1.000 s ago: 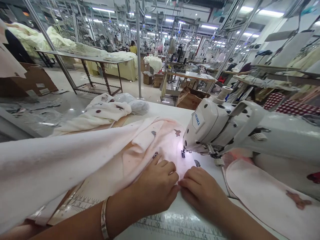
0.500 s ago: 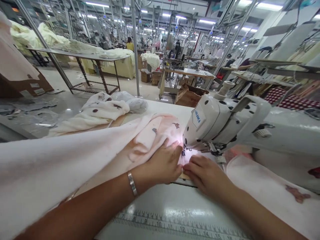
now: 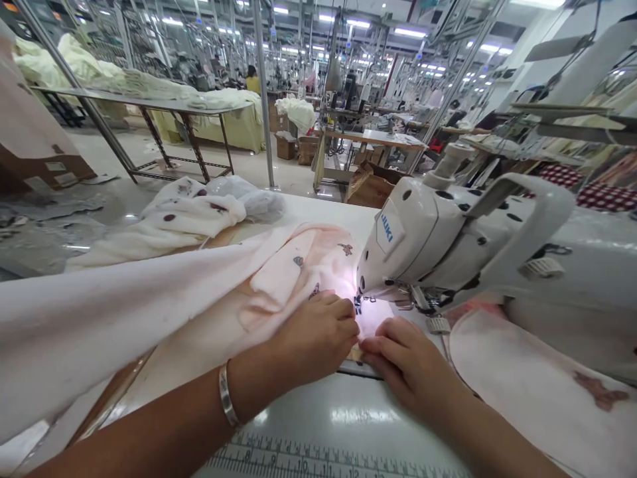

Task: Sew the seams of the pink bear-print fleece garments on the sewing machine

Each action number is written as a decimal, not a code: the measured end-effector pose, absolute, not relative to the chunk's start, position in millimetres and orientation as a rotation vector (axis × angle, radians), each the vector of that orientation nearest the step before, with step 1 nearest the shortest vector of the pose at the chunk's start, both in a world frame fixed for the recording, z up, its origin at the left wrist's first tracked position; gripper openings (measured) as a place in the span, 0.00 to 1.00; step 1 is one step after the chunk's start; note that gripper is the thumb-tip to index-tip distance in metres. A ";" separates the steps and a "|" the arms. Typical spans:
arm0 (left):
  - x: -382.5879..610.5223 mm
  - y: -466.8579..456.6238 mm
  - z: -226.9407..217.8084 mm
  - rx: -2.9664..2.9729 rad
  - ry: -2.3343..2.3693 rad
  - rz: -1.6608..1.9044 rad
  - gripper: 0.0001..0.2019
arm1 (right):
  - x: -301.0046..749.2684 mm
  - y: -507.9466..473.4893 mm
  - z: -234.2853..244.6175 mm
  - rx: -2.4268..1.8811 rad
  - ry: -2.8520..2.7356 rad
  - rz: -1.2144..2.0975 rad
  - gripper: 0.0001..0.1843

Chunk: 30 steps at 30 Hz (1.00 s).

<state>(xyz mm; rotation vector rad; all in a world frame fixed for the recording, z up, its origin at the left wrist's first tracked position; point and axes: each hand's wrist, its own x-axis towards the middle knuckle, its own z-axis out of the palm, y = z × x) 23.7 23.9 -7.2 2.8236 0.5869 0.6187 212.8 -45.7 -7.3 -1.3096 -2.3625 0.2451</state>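
A pale pink printed fabric [image 3: 298, 279] lies bunched on the white sewing table [image 3: 328, 212], running under the presser foot [image 3: 358, 304] of a white Juki sewing machine [image 3: 413, 245]. My left hand [image 3: 313, 338], with a metal bangle [image 3: 227, 397] at the wrist, grips the folded fabric just left of the needle. My right hand [image 3: 408, 365] pinches the fabric's near edge, close to my left fingertips. The needle's tip is hidden by the lit fabric and foot.
A cut pink piece [image 3: 532, 392] lies right of the machine. A ruler scale [image 3: 298, 458] is marked on the tabletop's near part. Beyond lies a spotted cream bundle [image 3: 184, 219]. Further off stand metal-legged tables, cardboard boxes and rows of machines, with a person [image 3: 252, 79] far back.
Both hands have shifted slightly nearer me, and the left hand sits a little further from the needle. The whole view has tilted slightly, and the fabric lies a little differently under the foot.
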 end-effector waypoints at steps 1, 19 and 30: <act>23.6 24.9 -8.0 2.809 0.586 0.622 0.12 | 213.2 -45.6 -7.5 -1.317 -2.354 0.268 0.09; 22.7 22.3 -3.3 2.842 0.605 0.590 0.12 | 211.9 -46.3 -6.5 -1.322 -2.363 0.207 0.09; 23.7 26.3 -4.4 2.743 0.624 0.647 0.11 | 210.8 -45.6 -8.2 -1.367 -2.353 0.201 0.09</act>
